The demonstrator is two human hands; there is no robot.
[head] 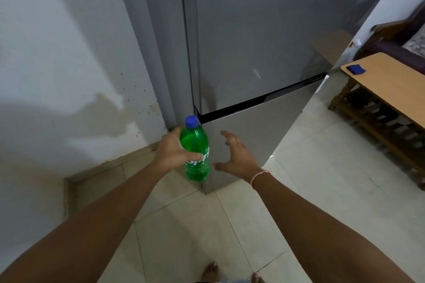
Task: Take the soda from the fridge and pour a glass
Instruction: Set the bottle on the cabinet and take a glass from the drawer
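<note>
A green soda bottle [196, 142] with a blue cap is upright in my left hand [172, 153], which wraps around its middle from the left. My right hand [236, 155] hovers just right of the bottle with its fingers spread and holds nothing. Both hands are in front of the grey fridge [253, 41], whose two doors are shut, with a dark gap between the upper and lower door. No glass is in view.
A white wall [57, 53] stands at the left. A wooden table [391, 85] with a small blue object [356, 69] on it is at the right, with a slatted shelf below. Pale floor tiles [310, 156] lie underfoot, and my bare feet show at the bottom edge.
</note>
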